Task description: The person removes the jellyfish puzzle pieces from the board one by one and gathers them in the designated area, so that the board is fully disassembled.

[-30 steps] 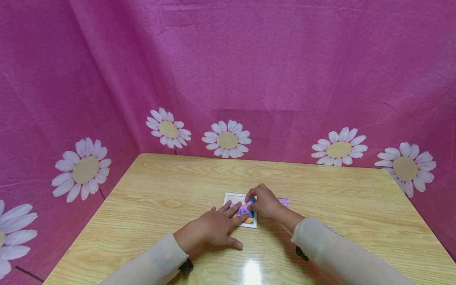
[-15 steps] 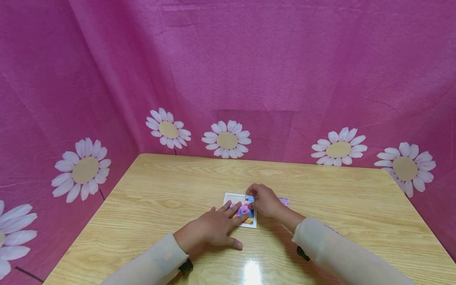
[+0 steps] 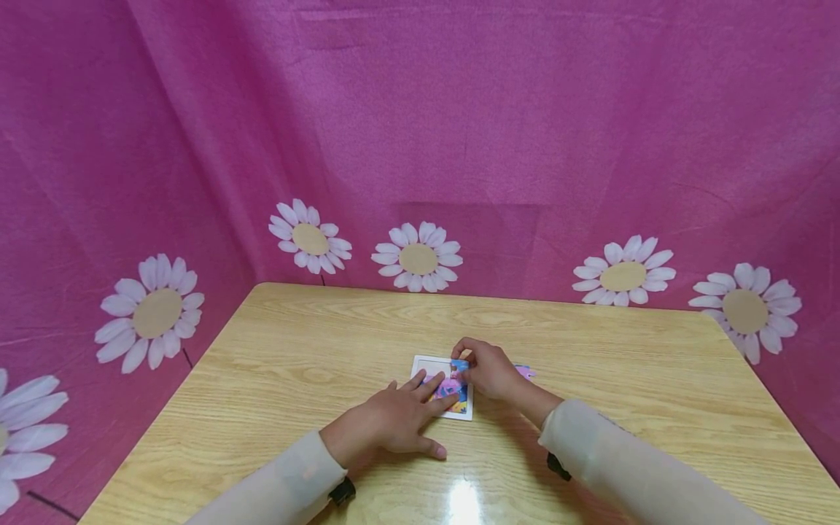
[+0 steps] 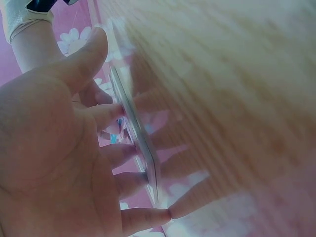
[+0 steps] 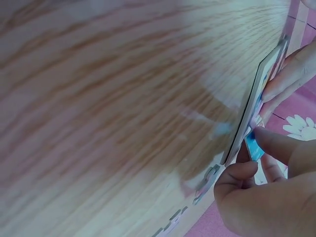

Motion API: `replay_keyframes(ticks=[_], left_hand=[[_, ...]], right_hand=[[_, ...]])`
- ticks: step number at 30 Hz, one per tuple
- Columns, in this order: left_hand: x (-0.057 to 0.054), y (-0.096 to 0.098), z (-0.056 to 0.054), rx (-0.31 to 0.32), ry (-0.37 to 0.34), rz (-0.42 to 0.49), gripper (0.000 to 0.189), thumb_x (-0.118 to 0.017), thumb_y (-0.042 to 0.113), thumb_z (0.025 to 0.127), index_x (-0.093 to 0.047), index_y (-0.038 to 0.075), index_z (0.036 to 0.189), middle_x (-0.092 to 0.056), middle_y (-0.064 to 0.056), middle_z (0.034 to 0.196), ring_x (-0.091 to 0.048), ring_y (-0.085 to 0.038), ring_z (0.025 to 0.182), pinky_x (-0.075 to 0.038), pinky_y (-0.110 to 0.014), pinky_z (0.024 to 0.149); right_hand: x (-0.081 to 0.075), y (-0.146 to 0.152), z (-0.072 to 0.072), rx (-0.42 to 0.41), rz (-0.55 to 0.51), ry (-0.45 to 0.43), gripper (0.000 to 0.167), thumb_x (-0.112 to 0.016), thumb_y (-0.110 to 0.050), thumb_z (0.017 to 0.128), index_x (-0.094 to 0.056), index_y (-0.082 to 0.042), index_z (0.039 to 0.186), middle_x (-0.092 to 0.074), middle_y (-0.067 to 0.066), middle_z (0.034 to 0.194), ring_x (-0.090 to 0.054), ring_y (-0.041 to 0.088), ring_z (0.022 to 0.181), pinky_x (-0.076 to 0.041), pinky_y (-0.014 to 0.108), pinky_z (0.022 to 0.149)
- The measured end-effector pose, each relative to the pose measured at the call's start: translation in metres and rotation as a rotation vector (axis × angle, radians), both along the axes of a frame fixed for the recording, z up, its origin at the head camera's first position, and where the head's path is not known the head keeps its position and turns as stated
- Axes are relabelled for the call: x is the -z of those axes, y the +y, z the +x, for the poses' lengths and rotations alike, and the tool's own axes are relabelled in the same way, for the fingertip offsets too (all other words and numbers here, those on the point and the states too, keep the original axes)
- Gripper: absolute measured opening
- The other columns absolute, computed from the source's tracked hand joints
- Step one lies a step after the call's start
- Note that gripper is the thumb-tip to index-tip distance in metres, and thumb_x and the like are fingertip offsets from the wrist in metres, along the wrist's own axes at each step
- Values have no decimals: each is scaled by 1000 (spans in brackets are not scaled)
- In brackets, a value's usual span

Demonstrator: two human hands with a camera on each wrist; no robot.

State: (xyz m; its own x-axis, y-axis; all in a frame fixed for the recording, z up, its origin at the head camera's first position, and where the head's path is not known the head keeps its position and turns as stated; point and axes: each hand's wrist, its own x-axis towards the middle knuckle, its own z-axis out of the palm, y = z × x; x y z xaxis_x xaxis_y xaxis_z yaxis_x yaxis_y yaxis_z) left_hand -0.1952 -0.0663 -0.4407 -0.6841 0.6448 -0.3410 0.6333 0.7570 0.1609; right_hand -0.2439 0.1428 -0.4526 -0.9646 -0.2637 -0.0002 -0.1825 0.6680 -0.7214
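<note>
A small jigsaw puzzle in a white frame (image 3: 459, 417) lies on the table. Its lower part shows a pink, blue and yellow picture; its upper left is bare white. My left hand (image 3: 394, 417) rests across it with fingers spread, fingertips on the picture and frame edge, thumb out to the near side. At the upper right corner, my right hand (image 3: 488, 368) pinches a blue puzzle piece (image 5: 254, 148) between thumb and fingers. The piece stands tilted up from the board in the right wrist view. Part of the picture is hidden under my fingers.
Loose puzzle pieces (image 5: 206, 183) lie right of the frame, partly behind my right hand in the head view. The wooden table (image 3: 315, 335) is backed by a pink cloth (image 3: 499, 146) with daisies. Light glares off the near table surface.
The right hand's fingers have shifted slightly at the board's upper right corner, and more of the blue piece shows now than a second ago. The left hand has stayed in place.
</note>
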Motion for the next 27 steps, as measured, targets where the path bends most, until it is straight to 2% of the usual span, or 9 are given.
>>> replay_keyframes(ticks=[8,15,21,27], left_hand=[[0,0,0,-4,-3,0,89,-57,75,90,-23,40,164,-9,2,174,-11,-29,160,-31,-64,117],[2,-1,-1,-2,4,7,89,-57,75,90,-23,40,164,-10,1,174,-11,-29,160,-30,-65,117],[2,0,-2,-5,-8,6,89,-57,75,90,-23,40,164,-9,1,174,-10,-29,160,-29,-65,117],[1,0,-2,-11,-17,7,89,-57,75,90,-21,41,165,-8,1,174,-10,-29,160,-29,-65,118]], right_hand=[[2,1,-1,11,2,-27,24,-73,6,89,-64,-13,101,-63,3,74,-55,17,71,-43,29,64],[0,3,-1,20,-5,-36,21,-73,2,91,-64,-13,103,-67,5,79,-58,18,77,-46,31,69],[-3,7,-1,21,-28,-44,21,-73,2,91,-65,-12,105,-68,6,80,-58,18,74,-46,29,63],[-5,14,-3,34,-31,-62,21,-72,2,92,-65,-12,106,-68,8,84,-59,20,76,-46,29,64]])
